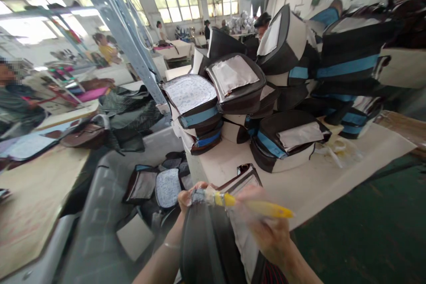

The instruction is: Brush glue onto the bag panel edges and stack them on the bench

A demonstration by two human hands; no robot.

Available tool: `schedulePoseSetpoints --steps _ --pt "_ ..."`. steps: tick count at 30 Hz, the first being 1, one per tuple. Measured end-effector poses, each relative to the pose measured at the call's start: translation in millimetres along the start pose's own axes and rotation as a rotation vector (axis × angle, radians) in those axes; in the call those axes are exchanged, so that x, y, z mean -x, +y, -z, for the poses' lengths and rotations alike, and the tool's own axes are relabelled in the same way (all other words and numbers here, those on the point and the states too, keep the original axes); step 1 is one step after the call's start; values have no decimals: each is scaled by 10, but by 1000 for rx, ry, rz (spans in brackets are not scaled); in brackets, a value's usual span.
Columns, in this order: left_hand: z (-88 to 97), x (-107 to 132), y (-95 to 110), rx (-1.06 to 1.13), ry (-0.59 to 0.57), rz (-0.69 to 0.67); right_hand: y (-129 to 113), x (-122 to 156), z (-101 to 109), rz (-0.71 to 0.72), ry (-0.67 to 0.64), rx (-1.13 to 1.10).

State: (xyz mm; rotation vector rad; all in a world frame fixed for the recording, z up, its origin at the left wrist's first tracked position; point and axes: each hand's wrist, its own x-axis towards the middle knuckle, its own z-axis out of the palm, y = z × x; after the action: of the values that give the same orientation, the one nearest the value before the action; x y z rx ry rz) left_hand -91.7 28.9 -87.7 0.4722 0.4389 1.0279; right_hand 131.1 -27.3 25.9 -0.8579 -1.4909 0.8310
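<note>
A dark bag (213,244) with a pale lining flap stands upright close in front of me, near the table's edge. My left hand (189,196) is closed on the bag's top edge, its fingertips partly behind the brush. My right hand (266,226), blurred by motion, is wrapped round a yellow-handled brush (229,199). The brush lies nearly level above the bag, its bristle end pointing left and close to my left fingers. Whether the bristles touch the bag, I cannot tell.
Stacked black, white and blue bags (238,82) fill the pale table (222,159). A single bag (282,140) lies nearer. To the left, a grey bin (100,195) holds several bags. A slanted metal post (123,22) rises beyond. Other people work in the background.
</note>
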Motion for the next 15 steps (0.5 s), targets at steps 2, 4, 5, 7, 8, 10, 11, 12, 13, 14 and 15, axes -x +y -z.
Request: schedulePoseSetpoints --steps 2,4,5,7,8,10,11,12,13,14,15 --pt "-18 12 5 49 -52 11 -12 -3 -8 -32 26 11" --pt "-51 44 10 71 -65 8 -28 -11 -27 -30 41 13" --pt "-73 66 16 65 -44 0 -32 -15 -38 -30 33 18" --pt "-126 109 51 2 67 -24 -21 -13 -53 -49 29 44" --pt "-155 121 87 -69 165 -33 -4 -4 -53 -70 48 62" --pt "-210 101 194 -243 383 -46 41 34 -29 -107 114 82" --pt "-234 60 261 -319 470 -50 66 64 -4 -118 158 77" --pt "-257 -5 330 -381 534 -47 87 99 31 -132 214 63" --pt "-280 -92 395 -424 570 -40 105 137 75 -153 278 38" --pt "-303 -198 450 -451 585 -32 117 176 128 -179 348 7" --pt "-329 -317 491 -471 590 -25 126 214 190 -209 420 -21"
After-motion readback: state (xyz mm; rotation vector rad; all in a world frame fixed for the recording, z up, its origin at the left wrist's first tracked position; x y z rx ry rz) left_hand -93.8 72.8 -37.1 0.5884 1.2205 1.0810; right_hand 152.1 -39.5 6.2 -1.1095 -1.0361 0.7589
